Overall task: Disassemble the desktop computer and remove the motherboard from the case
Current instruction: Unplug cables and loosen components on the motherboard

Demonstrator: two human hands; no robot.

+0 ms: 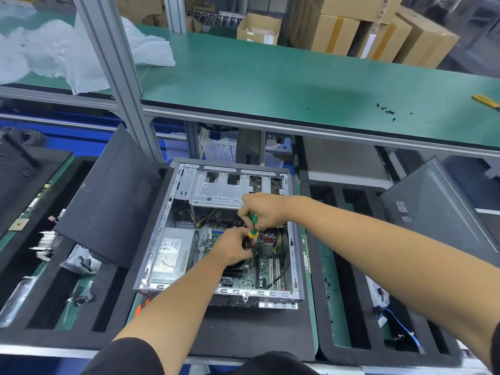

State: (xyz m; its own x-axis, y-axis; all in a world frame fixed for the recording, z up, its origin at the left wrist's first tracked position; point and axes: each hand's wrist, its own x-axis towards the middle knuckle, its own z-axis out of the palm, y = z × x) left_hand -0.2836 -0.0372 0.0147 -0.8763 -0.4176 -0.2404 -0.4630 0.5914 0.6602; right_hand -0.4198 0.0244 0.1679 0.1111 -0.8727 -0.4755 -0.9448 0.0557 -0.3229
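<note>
From the head view I see the open computer case [220, 228] lying on its side on a black foam mat [243, 328], its side panel off. Around it there is clutter: a dark side panel [113, 196] leans up just left of the case, another grey panel [438, 209] stands to the far right, and an aluminium post [116, 77] rises from the bench edge behind the left panel. Crumpled clear plastic [54, 50] lies on the far left of the green shelf [270, 77], with a scatter of small black screws [388, 110] and a yellow tool [485, 100] at its right end. Cardboard boxes [378, 33] are stacked beyond.

Inside the case, the motherboard [266, 255] sits flat in the right half, not yet lifted out. The silver power supply [171, 255] fills the near-left corner, and a bare metal drive cage [216, 188] spans the far end. A black cable [280, 274] curves across the board's near-right part.

Both my forearms reach over the case and cover the middle of the board. My right hand [263, 209] is closed round the green-and-yellow screwdriver [253, 226], gripping its handle from above. My left hand [232, 246] is curled shut just below it, fingers pinched at the lower, dark end of the tool; what lies under them is hidden.
</note>
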